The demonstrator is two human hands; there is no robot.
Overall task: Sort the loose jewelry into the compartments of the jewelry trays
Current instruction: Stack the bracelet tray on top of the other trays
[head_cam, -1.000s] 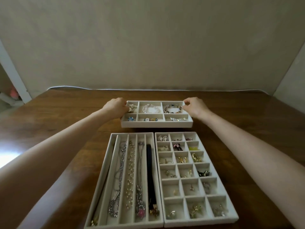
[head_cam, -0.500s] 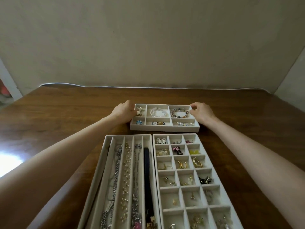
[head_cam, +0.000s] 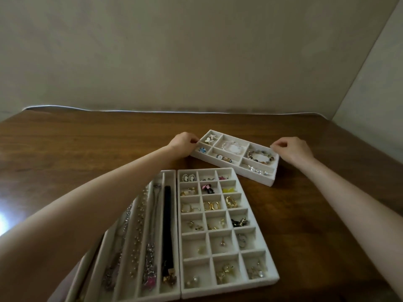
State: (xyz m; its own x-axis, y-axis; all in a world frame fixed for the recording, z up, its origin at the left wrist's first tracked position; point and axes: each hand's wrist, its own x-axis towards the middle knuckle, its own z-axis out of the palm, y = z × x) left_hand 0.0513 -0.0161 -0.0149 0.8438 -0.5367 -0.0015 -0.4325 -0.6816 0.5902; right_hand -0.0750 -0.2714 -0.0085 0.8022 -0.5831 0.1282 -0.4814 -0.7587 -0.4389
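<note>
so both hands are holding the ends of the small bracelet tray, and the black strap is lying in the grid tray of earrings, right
Not quite. The head view shows the left hand and right hand at the ends of the small bracelet tray, but the black strap lies in the long-slot necklace tray, in its rightmost slot, not in the grid tray of earrings.

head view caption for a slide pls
Both hands grip the small tray beyond two filled jewelry trays.

left hand (head_cam: 182,143): arm outstretched, fingers curled | right hand (head_cam: 293,149): arm outstretched, fingers pinched
</note>
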